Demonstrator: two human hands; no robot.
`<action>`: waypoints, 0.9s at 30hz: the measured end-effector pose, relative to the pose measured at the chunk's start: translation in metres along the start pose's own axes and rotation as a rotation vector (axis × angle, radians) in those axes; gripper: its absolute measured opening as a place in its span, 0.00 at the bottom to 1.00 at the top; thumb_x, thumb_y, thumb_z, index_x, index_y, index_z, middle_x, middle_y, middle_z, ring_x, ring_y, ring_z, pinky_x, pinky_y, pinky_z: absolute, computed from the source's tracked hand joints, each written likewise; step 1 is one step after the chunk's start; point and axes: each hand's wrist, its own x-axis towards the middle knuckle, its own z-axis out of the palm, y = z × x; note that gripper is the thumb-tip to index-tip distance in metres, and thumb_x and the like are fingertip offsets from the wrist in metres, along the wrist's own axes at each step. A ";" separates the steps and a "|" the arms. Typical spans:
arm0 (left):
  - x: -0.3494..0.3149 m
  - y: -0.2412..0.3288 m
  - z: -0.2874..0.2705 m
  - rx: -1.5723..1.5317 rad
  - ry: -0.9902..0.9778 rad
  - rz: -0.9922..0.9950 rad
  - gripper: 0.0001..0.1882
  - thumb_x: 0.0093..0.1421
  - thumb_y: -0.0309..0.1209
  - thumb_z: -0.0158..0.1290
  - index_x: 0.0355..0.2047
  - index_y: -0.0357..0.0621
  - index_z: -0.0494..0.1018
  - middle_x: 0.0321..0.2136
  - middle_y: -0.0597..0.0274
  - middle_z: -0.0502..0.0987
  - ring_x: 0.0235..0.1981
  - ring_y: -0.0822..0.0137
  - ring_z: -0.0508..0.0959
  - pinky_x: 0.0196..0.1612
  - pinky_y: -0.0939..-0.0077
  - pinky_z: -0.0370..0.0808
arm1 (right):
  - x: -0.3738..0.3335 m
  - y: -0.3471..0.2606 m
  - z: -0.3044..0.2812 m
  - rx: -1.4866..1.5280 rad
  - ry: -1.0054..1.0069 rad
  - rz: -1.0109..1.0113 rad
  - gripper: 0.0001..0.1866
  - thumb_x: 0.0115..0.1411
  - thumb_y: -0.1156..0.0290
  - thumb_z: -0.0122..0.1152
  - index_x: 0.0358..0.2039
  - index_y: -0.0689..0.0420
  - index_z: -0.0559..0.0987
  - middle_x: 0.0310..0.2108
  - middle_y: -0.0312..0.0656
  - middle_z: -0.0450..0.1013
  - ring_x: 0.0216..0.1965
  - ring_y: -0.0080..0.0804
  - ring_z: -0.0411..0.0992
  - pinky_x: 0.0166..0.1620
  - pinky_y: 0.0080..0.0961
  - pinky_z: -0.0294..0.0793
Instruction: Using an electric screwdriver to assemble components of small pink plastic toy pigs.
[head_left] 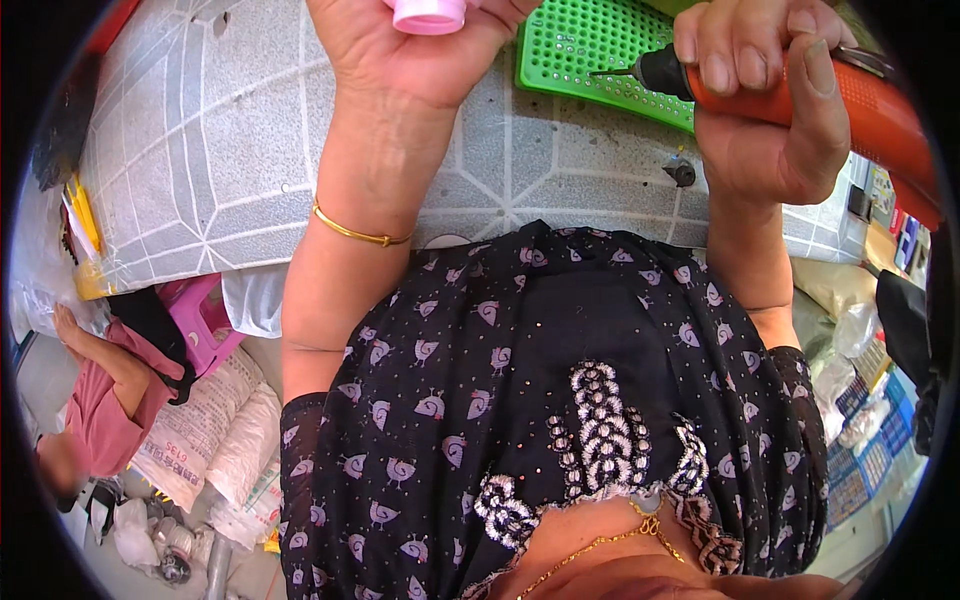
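Observation:
My left hand point(405, 65) lies palm up at the top edge, with its fingers cut off by the frame. A pink plastic piece point(428, 17) with a round, ring-like end sits in its grasp. My right hand point(775, 120) wraps round an orange electric screwdriver point(868, 112) with a black nose. Its thin dark bit point(613, 72) points left, over a green perforated tray point(528, 78). Small shiny screws sit in many of the tray's holes. In this view I cannot tell whether the bit touches a screw.
A grey patterned cloth covers the table point(250, 120). A small dark cone-shaped piece point(682, 173) lies near my right wrist. At the left, another person point(120, 390) in pink works beside a pink stool point(200, 315) and white sacks point(205, 430). Blue crates point(880, 450) stand at lower right.

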 end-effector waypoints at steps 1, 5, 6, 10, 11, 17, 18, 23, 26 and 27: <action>0.001 -0.001 0.001 -0.006 0.003 -0.005 0.33 0.64 0.57 0.56 0.56 0.40 0.74 0.44 0.40 0.81 0.32 0.48 0.80 0.30 0.64 0.75 | 0.000 -0.002 0.000 -0.001 -0.002 -0.003 0.09 0.68 0.63 0.55 0.44 0.53 0.75 0.27 0.32 0.67 0.27 0.25 0.65 0.39 0.29 0.65; 0.002 -0.001 0.002 0.007 0.006 0.002 0.32 0.64 0.56 0.56 0.55 0.41 0.74 0.43 0.41 0.81 0.31 0.49 0.80 0.30 0.64 0.75 | -0.001 -0.005 -0.007 0.015 -0.023 -0.005 0.10 0.68 0.63 0.54 0.44 0.53 0.76 0.27 0.31 0.67 0.28 0.25 0.65 0.40 0.30 0.64; 0.001 0.000 0.003 0.015 0.011 0.006 0.32 0.64 0.56 0.56 0.55 0.41 0.74 0.44 0.41 0.81 0.31 0.49 0.80 0.30 0.64 0.75 | -0.001 -0.004 -0.005 0.023 -0.031 -0.004 0.10 0.68 0.62 0.54 0.44 0.53 0.76 0.28 0.31 0.67 0.29 0.25 0.65 0.40 0.30 0.64; 0.000 0.001 0.002 0.005 0.015 0.004 0.32 0.64 0.56 0.56 0.54 0.41 0.74 0.44 0.41 0.81 0.31 0.49 0.80 0.30 0.63 0.75 | 0.002 0.000 -0.006 0.044 -0.060 -0.006 0.11 0.68 0.62 0.54 0.44 0.53 0.77 0.28 0.31 0.67 0.29 0.25 0.65 0.41 0.31 0.63; 0.000 0.001 0.002 0.004 0.015 0.006 0.32 0.64 0.56 0.56 0.54 0.41 0.74 0.44 0.41 0.81 0.31 0.49 0.80 0.30 0.63 0.75 | 0.002 0.001 -0.007 0.049 -0.067 -0.007 0.11 0.68 0.62 0.54 0.44 0.53 0.77 0.28 0.31 0.67 0.30 0.25 0.65 0.41 0.31 0.63; 0.003 0.001 0.000 -0.026 0.020 -0.019 0.31 0.64 0.56 0.57 0.53 0.42 0.75 0.44 0.42 0.81 0.31 0.47 0.81 0.29 0.62 0.76 | 0.008 -0.003 -0.014 0.066 -0.114 -0.029 0.12 0.68 0.62 0.53 0.45 0.53 0.78 0.29 0.30 0.68 0.31 0.25 0.65 0.42 0.32 0.63; 0.002 0.001 -0.001 -0.026 0.023 -0.016 0.31 0.63 0.56 0.57 0.53 0.42 0.75 0.43 0.42 0.81 0.30 0.47 0.82 0.29 0.62 0.77 | 0.009 -0.006 -0.015 0.063 -0.126 -0.037 0.12 0.68 0.61 0.53 0.45 0.53 0.78 0.29 0.30 0.68 0.31 0.25 0.65 0.43 0.32 0.62; 0.004 -0.001 -0.002 0.042 0.119 0.049 0.28 0.64 0.55 0.57 0.49 0.43 0.77 0.37 0.44 0.83 0.27 0.50 0.83 0.24 0.63 0.80 | 0.024 -0.028 -0.020 0.106 -0.203 -0.050 0.13 0.69 0.63 0.51 0.45 0.55 0.79 0.29 0.29 0.66 0.32 0.24 0.64 0.43 0.31 0.61; 0.005 -0.007 0.007 0.152 0.227 0.094 0.24 0.64 0.53 0.57 0.46 0.45 0.77 0.33 0.49 0.83 0.22 0.57 0.83 0.20 0.70 0.79 | 0.041 -0.057 -0.022 0.166 -0.213 0.007 0.15 0.62 0.59 0.60 0.43 0.56 0.79 0.29 0.29 0.67 0.32 0.23 0.65 0.43 0.29 0.60; 0.004 -0.008 0.008 0.158 0.237 0.110 0.24 0.64 0.52 0.58 0.46 0.45 0.77 0.33 0.49 0.83 0.22 0.57 0.83 0.19 0.70 0.79 | 0.048 -0.062 -0.021 0.250 -0.222 0.010 0.16 0.57 0.59 0.65 0.40 0.55 0.79 0.29 0.29 0.69 0.33 0.23 0.67 0.43 0.29 0.61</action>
